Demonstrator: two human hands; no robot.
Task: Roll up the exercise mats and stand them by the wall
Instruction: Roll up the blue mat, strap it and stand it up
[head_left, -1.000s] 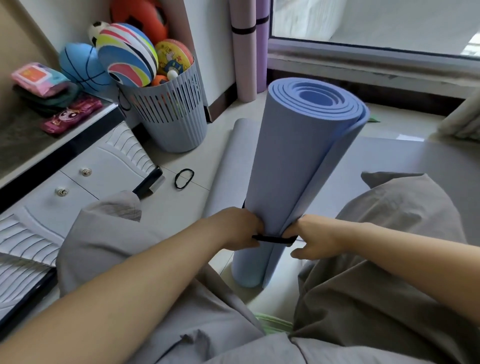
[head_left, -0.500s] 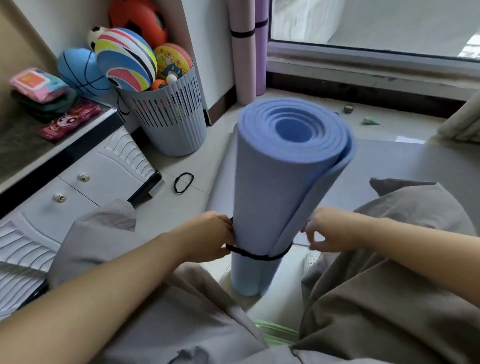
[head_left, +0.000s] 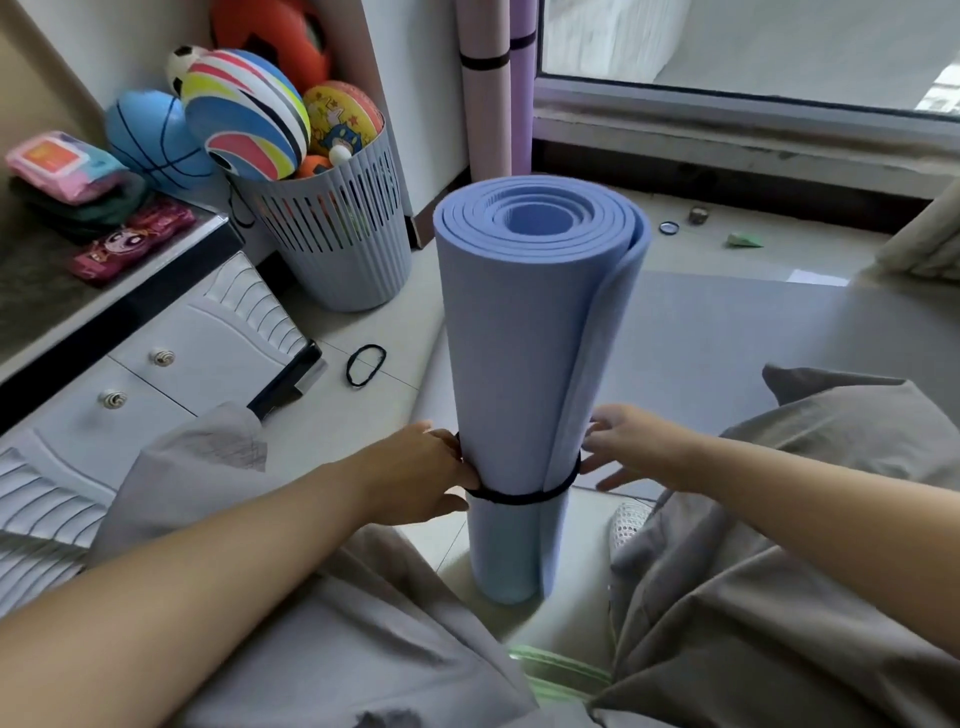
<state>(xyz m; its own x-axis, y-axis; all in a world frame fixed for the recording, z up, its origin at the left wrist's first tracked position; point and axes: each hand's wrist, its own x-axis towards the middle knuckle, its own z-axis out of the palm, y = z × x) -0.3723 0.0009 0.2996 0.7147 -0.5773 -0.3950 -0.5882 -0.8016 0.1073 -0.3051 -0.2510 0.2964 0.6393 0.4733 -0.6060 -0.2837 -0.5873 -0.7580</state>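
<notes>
**Blue mat rolled and banded, upright between the knees**

A grey mat (head_left: 727, 353) lies flat on the floor and runs from the middle out to the right. In front of it the blue mat (head_left: 519, 364) is rolled into a tube. It stands upright on its end on the tiles, between the person's knees and well away from the wall. To its left, a slatted basket (head_left: 343, 249) holds coloured balls. A pink rolled mat (head_left: 485, 104) and a purple rolled mat (head_left: 522, 104) stand side by side against the wall by the window, each with a dark band round it.

The left hand (head_left: 421, 478) is at the roll's left side, where its curled fingers and thumb pinch the black band (head_left: 519, 497) that circles the lower part of the roll. The right hand (head_left: 634, 447) is spread, with loose fingers reaching to the roll's right edge at band height. A spare black loop (head_left: 365, 365) lies on the tiles near the basket.
</notes>
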